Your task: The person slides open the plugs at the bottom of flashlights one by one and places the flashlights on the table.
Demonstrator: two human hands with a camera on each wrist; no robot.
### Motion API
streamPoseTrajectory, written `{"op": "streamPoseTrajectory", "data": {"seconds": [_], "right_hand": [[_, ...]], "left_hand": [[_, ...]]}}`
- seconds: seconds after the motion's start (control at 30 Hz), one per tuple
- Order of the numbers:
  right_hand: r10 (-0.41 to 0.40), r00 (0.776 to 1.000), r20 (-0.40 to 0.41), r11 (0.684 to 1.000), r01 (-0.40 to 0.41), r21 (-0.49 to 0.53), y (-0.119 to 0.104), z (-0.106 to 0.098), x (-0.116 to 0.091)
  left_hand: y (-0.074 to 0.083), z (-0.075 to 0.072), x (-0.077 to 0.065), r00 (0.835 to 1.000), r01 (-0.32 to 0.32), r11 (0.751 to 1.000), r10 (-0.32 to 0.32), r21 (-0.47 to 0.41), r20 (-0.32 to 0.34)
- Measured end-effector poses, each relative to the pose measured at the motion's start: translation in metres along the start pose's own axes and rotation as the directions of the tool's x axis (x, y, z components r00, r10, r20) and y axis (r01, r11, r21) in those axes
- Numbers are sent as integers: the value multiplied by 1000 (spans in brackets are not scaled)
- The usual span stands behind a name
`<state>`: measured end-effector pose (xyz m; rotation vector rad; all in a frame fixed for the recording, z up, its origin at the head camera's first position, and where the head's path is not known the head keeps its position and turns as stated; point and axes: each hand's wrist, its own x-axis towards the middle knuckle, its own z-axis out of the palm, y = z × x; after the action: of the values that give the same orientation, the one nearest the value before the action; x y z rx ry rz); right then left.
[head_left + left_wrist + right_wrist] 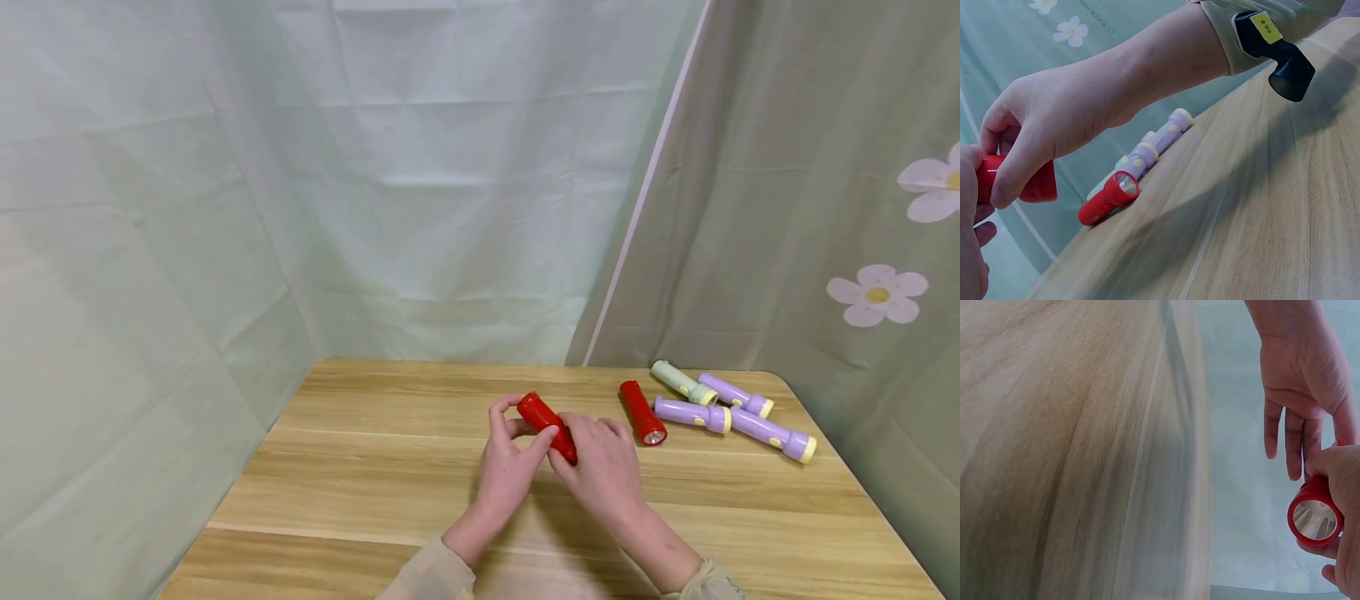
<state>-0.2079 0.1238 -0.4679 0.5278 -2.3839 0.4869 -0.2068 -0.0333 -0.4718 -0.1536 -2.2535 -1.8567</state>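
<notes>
A red flashlight is held above the table between both hands, tilted with its tail end up and to the left. My left hand pinches it near the tail with thumb and fingertips. Around the head end, my right hand grips with thumb and fingers. The right wrist view shows the reflector and lens of this flashlight facing that camera, its ring still on. A second red flashlight lies on the table just right of my right hand, lens toward me.
Farther right on the wooden table lie a pale green flashlight and several purple ones, among them a front purple flashlight near the right edge. Curtains hang behind the table and at both sides.
</notes>
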Motion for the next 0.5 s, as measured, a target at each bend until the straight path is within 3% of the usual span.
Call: {"op": "streamPoseTrajectory", "data": {"seconds": [0.33,0.5], "right_hand": [[25,999,23,1000,-25,0,-2,-2,0],[42,999,32,999,-41,-5,-4,-2,0]], "left_hand": [[1,-1,-2,999,10,995,-7,-96,35],[2,-1,-3,999,-4,995,8,-97,34]]}}
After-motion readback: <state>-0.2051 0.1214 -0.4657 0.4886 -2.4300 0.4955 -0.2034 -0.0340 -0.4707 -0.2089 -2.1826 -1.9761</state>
